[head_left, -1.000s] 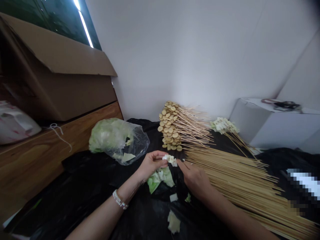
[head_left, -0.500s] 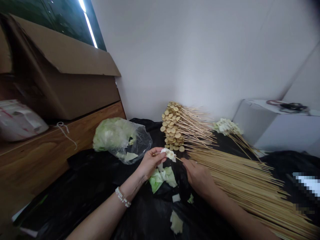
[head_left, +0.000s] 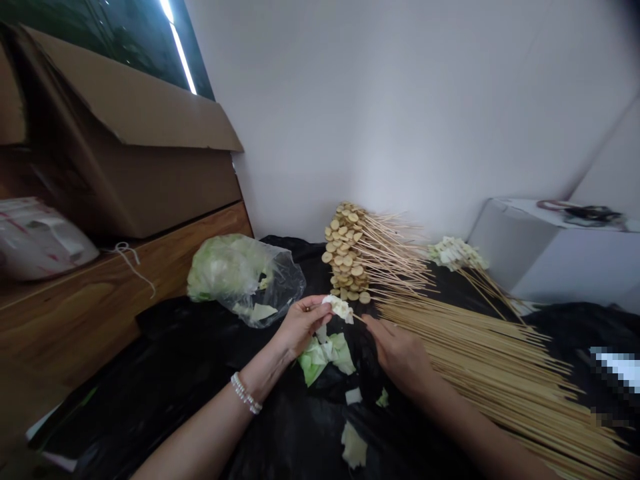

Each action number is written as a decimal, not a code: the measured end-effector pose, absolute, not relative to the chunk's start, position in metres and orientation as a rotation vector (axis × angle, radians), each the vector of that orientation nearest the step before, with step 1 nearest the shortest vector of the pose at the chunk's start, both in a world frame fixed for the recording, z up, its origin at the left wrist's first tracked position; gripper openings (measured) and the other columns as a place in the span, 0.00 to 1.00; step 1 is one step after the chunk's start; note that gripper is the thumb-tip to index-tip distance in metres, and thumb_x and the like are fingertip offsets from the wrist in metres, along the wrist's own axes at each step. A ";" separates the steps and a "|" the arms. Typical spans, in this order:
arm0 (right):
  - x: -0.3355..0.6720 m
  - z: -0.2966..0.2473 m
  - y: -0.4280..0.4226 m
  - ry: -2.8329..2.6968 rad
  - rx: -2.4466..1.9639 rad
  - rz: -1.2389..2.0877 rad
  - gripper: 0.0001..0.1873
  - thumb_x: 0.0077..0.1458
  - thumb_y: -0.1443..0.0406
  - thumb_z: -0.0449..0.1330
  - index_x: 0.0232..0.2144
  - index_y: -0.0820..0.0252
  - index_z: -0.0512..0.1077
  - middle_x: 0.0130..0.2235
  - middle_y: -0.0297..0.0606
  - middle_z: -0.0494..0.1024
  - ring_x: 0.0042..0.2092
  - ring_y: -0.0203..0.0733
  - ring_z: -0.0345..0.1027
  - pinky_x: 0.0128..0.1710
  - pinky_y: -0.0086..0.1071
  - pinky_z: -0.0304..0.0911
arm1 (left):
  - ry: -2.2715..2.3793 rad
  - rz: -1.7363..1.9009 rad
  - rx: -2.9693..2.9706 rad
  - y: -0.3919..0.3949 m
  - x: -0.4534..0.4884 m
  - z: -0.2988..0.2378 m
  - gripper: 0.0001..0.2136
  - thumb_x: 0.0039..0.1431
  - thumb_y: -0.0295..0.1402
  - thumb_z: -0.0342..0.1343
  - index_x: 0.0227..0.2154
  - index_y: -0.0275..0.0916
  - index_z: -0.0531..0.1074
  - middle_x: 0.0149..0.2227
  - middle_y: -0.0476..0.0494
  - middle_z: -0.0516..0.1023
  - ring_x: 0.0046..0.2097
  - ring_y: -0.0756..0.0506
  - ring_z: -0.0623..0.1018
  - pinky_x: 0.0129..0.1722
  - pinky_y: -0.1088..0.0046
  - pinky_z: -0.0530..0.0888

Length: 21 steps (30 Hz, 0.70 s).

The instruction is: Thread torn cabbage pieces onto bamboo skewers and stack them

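Note:
My left hand [head_left: 303, 325] pinches the far end of a bunch of whitish cabbage pieces [head_left: 340, 308] threaded on a bamboo skewer. The skewer's bare stick [head_left: 357, 317] runs into the closed fingers of my right hand [head_left: 397, 347]. Just below my left hand, loose green cabbage leaves [head_left: 327, 357] lie on black plastic sheeting [head_left: 285, 427]. Smaller cabbage scraps [head_left: 354, 443] are scattered nearer to me. A clear plastic bag [head_left: 245, 277] of cabbage sits left of my hands. To the right, beside my right forearm, many bare bamboo skewers [head_left: 490, 353] lie side by side.
Behind my hands, skewers of round pale slices [head_left: 346, 253] are stacked against the wall. Finished-looking cabbage skewers [head_left: 457, 253] lie beside a white box [head_left: 540, 247]. A cardboard box [head_left: 150, 180] and a white bag [head_left: 43, 240] stand on a wooden surface [head_left: 195, 250] at left.
Both hands keep hold of the cabbage skewer in nearly the same place. The view has shifted very slightly; nothing else has visibly moved.

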State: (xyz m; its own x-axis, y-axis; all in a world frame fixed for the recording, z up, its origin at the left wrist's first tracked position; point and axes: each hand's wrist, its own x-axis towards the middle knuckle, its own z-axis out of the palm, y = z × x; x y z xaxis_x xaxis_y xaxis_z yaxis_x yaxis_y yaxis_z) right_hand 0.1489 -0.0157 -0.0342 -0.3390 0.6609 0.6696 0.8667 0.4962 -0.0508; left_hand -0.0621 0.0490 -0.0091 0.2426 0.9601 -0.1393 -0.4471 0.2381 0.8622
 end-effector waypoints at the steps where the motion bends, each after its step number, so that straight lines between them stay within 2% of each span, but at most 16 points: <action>1: 0.149 -0.034 -0.016 -2.106 -1.237 -0.416 0.18 0.63 0.71 0.46 0.50 0.65 0.71 0.33 0.41 0.78 0.30 0.37 0.71 0.34 0.29 0.66 | 0.783 1.091 0.799 0.049 -0.063 -0.008 0.14 0.38 0.27 0.73 0.31 0.33 0.78 0.29 0.46 0.81 0.30 0.53 0.79 0.33 0.83 0.76; 14: 0.146 -0.032 -0.020 -2.133 -1.241 -0.418 0.19 0.62 0.72 0.45 0.48 0.65 0.72 0.30 0.39 0.76 0.29 0.36 0.70 0.28 0.27 0.59 | 0.766 0.967 0.783 0.050 -0.067 -0.010 0.11 0.42 0.22 0.70 0.31 0.31 0.79 0.31 0.44 0.81 0.30 0.53 0.79 0.34 0.82 0.77; 21: 0.145 -0.039 -0.020 -2.127 -1.251 -0.526 0.19 0.61 0.72 0.47 0.49 0.67 0.72 0.31 0.39 0.76 0.26 0.35 0.67 0.26 0.29 0.56 | 0.800 0.961 0.782 0.048 -0.064 -0.009 0.13 0.38 0.24 0.73 0.30 0.31 0.79 0.31 0.43 0.82 0.30 0.52 0.79 0.34 0.81 0.77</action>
State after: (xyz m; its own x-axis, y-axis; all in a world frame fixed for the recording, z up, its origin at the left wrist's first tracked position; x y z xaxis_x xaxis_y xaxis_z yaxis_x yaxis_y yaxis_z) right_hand 0.1447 -0.0196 -0.0385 -0.3687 0.6375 0.6765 0.8793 0.4753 0.0314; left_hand -0.0639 0.0475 -0.0091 0.3504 0.9085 -0.2277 -0.3889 0.3623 0.8471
